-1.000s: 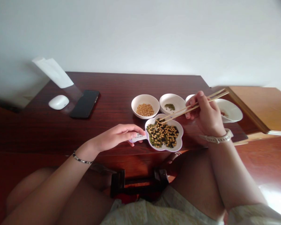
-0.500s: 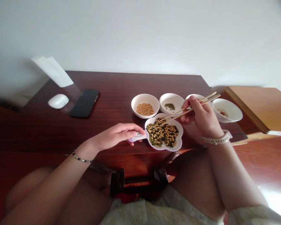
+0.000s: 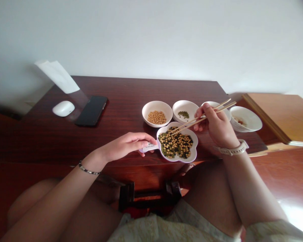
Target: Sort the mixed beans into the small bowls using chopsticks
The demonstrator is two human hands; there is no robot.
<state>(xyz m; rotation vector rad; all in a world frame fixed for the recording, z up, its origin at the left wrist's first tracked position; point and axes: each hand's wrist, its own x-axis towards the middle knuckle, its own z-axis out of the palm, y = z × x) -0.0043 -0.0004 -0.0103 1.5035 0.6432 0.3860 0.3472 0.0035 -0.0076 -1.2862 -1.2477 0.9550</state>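
Observation:
My left hand (image 3: 131,144) is closed on the short handle of a white, flower-shaped dish (image 3: 195,150). Mixed beans (image 3: 176,143), yellow, green and dark, cover the dish's floor. In my right hand (image 3: 215,126) is a pair of wooden chopsticks (image 3: 192,123), with the tips down among the beans at the dish's upper left. Whether the tips pinch a bean is too small to tell. Behind the dish stand a white bowl of yellow soybeans (image 3: 157,117) and a white bowl with a few green beans (image 3: 183,114). My right hand partly hides a third white bowl (image 3: 212,103).
Farther right is a larger white bowl (image 3: 249,119) with some reddish-brown bits inside. On the left of the dark wooden table (image 3: 123,92) lie a black phone (image 3: 92,111), a white mouse (image 3: 63,108) and a white folded paper-like item (image 3: 59,77). A wooden cabinet (image 3: 280,111) adjoins at right.
My right hand and the chopsticks have shifted very slightly left, the tips still among the beans. My left hand keeps its hold on the dish handle.

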